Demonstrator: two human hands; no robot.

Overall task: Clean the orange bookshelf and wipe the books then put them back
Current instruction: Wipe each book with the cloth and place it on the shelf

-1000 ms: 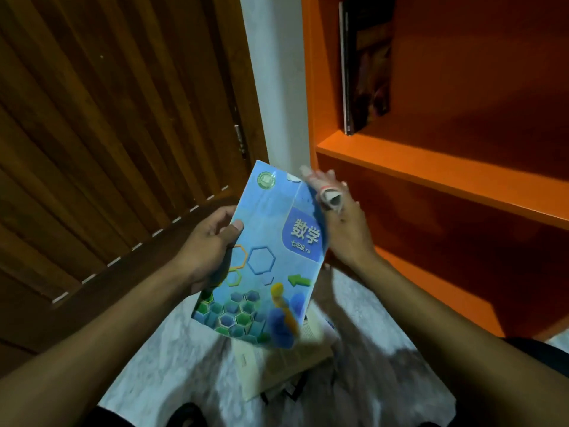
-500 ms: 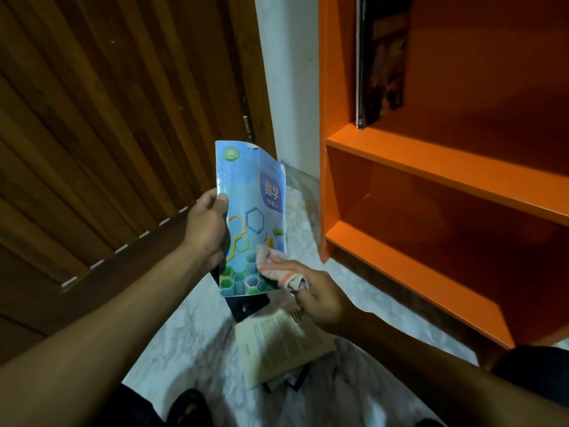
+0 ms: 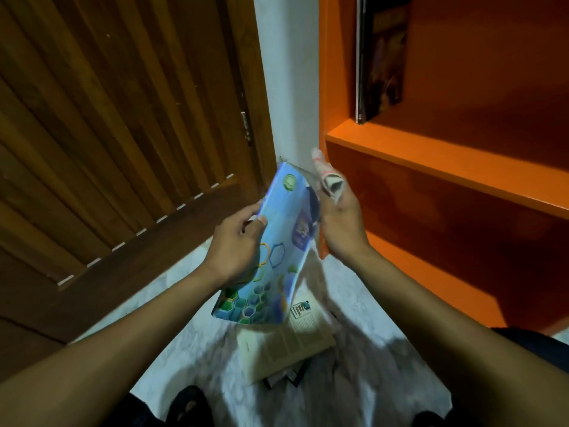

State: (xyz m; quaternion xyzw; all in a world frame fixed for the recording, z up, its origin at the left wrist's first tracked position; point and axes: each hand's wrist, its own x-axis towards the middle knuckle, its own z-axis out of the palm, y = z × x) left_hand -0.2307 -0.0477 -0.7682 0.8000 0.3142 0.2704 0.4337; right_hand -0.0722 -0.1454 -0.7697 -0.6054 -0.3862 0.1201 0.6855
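Risen to the top edge, right hand (image 3: 338,223) clutches cloth (image 3: 331,180); left hand (image 3: 237,248) grips blue book (image 3: 277,260) (tilted, top upward-right).

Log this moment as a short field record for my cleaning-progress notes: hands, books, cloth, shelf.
left hand: grips the blue hexagon-cover textbook by its left edge, thumb on the cover
right hand: holds a rolled cloth at the textbook's upper right edge
textbook state: held above the floor, tilted, cover bowed
orange bookshelf: one dark book upright at the upper shelf's left end; lower shelf shows no books
marble floor: a beige printed book lies flat beneath the textbook
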